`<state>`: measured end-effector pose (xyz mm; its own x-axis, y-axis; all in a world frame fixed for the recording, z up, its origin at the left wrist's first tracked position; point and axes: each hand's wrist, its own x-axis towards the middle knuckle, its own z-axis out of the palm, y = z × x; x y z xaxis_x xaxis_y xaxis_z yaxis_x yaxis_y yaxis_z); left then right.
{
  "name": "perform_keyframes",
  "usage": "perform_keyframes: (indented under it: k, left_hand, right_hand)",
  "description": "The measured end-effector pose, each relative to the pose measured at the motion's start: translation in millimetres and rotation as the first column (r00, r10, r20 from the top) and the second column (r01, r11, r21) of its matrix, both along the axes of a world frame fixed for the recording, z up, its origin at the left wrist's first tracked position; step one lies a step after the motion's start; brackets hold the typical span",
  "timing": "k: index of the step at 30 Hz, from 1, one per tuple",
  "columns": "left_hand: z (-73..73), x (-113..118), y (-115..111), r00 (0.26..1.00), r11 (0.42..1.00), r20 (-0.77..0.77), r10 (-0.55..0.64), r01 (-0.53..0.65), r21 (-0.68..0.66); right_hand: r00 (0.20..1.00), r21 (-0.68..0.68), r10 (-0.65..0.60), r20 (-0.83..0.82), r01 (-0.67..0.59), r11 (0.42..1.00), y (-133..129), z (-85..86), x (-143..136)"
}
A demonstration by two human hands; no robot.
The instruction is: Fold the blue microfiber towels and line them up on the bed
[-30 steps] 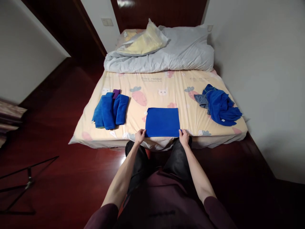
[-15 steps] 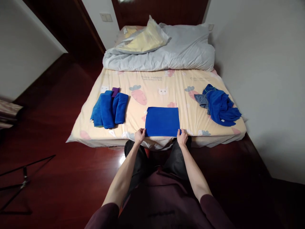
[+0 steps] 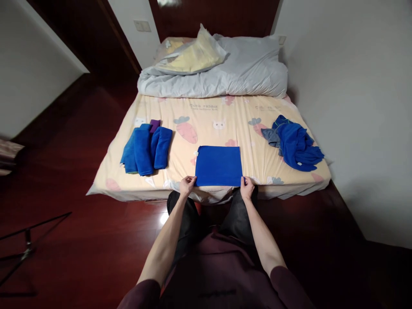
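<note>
A blue towel (image 3: 219,166) lies flat as a rectangle at the front edge of the bed, a small white tag at its left side. My left hand (image 3: 187,186) pinches its near left corner. At the near right corner, my right hand (image 3: 246,188) has the cloth between thumb and fingers. To the left rest several folded blue towels (image 3: 143,150), with a purple cloth (image 3: 155,125) showing behind them. On the right side is a crumpled heap of blue towels (image 3: 298,143), a grey-blue cloth (image 3: 271,136) sticking out of it.
The bed (image 3: 206,118) has a cream sheet printed with carrots and rabbits. A grey quilt (image 3: 254,68) and a pale yellow pillow (image 3: 196,53) lie at its head. Black metal stand legs (image 3: 27,240) are on the dark red floor at left. A wall stands close on the right.
The view has shifted slightly. Both hands keep hold of the near corners of the towel, which lies much as before.
</note>
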<state>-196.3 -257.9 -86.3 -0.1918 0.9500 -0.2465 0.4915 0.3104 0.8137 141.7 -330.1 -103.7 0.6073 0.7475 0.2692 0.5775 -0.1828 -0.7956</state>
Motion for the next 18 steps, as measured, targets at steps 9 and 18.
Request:
perform_keyframes:
  k: [9,18]
  left_hand:
    - [-13.2,-8,1,0.993,0.993,0.090,0.079,-0.070,-0.100]
    - [-4.2,3,-9,0.986,0.987,0.070,0.154,-0.150,-0.051]
  right_hand:
    - [0.989,0.045,0.029,-0.145,-0.023,0.999,3,-4.9,8]
    - [0.984,0.007,0.012,-0.176,-0.011,1.000,4,-4.5,11]
